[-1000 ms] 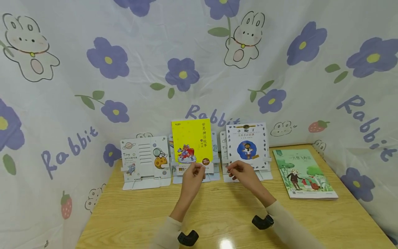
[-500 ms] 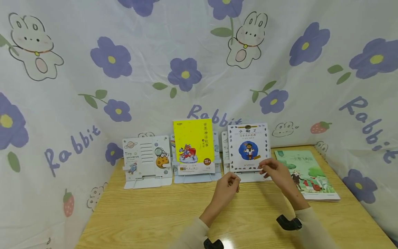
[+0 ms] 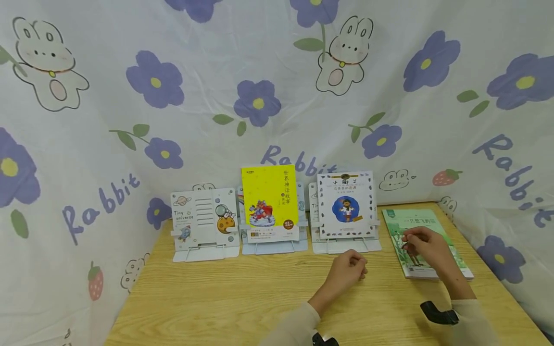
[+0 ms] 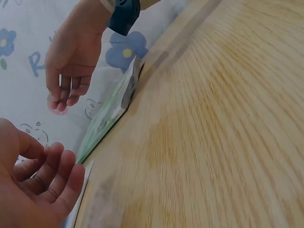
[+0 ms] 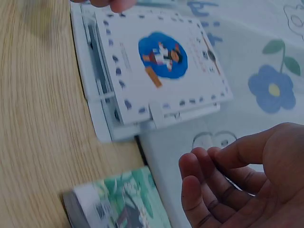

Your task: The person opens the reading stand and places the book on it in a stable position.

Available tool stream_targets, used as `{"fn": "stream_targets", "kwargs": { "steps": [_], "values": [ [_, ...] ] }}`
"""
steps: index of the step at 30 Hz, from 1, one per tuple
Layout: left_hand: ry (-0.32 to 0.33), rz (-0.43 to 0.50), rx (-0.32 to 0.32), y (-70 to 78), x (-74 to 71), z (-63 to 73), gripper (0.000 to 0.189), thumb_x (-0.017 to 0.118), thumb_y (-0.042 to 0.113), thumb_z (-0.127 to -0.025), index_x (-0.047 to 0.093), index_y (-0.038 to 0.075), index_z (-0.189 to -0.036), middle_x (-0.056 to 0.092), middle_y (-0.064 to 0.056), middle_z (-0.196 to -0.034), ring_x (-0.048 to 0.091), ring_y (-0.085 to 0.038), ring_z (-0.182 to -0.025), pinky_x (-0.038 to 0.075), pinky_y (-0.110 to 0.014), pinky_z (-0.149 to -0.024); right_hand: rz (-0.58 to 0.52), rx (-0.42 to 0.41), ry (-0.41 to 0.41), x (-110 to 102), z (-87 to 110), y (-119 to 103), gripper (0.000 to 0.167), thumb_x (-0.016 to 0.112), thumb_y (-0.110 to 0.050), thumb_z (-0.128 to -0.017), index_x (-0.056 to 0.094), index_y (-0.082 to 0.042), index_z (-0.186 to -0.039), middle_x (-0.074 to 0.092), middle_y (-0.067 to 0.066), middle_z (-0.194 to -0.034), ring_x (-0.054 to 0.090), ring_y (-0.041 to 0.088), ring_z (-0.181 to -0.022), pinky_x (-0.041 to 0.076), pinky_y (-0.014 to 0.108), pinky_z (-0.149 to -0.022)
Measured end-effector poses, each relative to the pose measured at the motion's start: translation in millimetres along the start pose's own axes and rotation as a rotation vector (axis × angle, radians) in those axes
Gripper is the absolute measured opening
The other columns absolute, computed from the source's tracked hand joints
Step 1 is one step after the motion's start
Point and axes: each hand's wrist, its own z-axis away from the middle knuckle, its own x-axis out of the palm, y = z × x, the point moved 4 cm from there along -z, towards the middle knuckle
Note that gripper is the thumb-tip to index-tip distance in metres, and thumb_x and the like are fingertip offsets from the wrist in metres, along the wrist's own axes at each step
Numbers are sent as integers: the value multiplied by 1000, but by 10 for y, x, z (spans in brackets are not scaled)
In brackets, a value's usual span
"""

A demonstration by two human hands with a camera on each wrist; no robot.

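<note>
A green picture-covered book [image 3: 428,242] lies flat at the right of the table. Above it hovers my right hand [image 3: 430,247], fingers loosely bent and holding nothing; the right wrist view shows a gap between that hand and the book. My left hand [image 3: 346,271] hangs over the table before the right-hand stand, its fingers loosely curled around nothing. Behind it, a white book [image 3: 345,204] with a blue round picture leans on a bookstand [image 3: 346,246]. A yellow book [image 3: 269,197] leans on the middle bookstand [image 3: 274,248].
On the left, a white "Tiny universe" bookstand [image 3: 205,221] stands without a book. The wooden table [image 3: 207,302] reaches back to a curtain [image 3: 195,129] printed with rabbits and purple flowers. Dark bands [image 3: 439,313] sit on both wrists.
Both hands have moved right, from before the yellow and white books; the right one is now over the green book. The books and stands stay in place.
</note>
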Motion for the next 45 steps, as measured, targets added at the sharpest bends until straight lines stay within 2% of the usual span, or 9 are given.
{"fn": "stream_targets", "kwargs": {
  "steps": [4,10,13,17,21,27,33,40,45],
  "values": [
    [-15,82,-43,-26,115,-36,22,61,16,-109,71,-3,-116,73,-6,-90,74,-20,-81,67,-40,-78,93,38,41,-135,8,126,46,45,-27,-115,57,11,-139,70,31,-121,73,13,-84,63,32,-70],
    [-28,143,-93,-106,287,-65,22,63,11,-106,71,-4,-119,77,-12,-101,78,-29,-94,67,-40,-83,177,134,80,-272,11,329,49,42,-28,-114,54,12,-140,67,36,-128,71,14,-81,58,31,-63],
    [-23,154,-113,-109,376,-90,24,62,10,-106,70,-5,-123,78,-13,-105,78,-30,-99,66,-40,-87,215,161,113,-345,28,399,50,43,-27,-113,52,14,-140,61,39,-132,71,28,-88,56,37,-67],
    [-2,183,-136,-99,478,-143,29,60,7,-106,66,-7,-130,77,-18,-112,77,-34,-106,65,-41,-93,278,195,152,-439,55,492,54,44,-26,-111,46,17,-144,49,44,-142,60,54,-115,54,57,-84],
    [7,215,-162,-97,560,-184,34,61,5,-104,62,-9,-136,76,-20,-113,76,-37,-109,64,-42,-95,325,268,160,-498,101,599,61,46,-25,-108,41,22,-146,41,47,-148,48,64,-125,49,70,-94],
    [-23,143,-155,-47,617,-192,44,62,11,-102,60,-6,-142,77,-14,-111,76,-24,-103,62,-35,-89,467,301,105,-523,109,684,73,53,-31,-106,38,31,-142,43,51,-141,48,68,-122,43,74,-102],
    [-54,81,-139,-34,679,-183,49,64,14,-97,61,-2,-142,77,-7,-113,64,-5,-91,55,-24,-82,497,341,38,-531,88,745,84,55,-38,-103,33,32,-145,38,53,-144,43,71,-126,40,76,-105],
    [-34,55,-156,-36,729,-152,46,66,15,-94,65,3,-139,78,-3,-115,67,-5,-96,57,-26,-86,523,330,23,-513,94,773,83,53,-39,-103,36,34,-139,46,55,-135,51,70,-117,41,76,-100],
    [-2,28,-167,-27,717,-131,40,68,13,-96,68,4,-135,74,-2,-117,69,-12,-104,58,-31,-90,468,369,2,-490,129,797,84,49,-42,-106,35,33,-141,41,55,-140,47,71,-121,42,76,-101]
  ]
}}
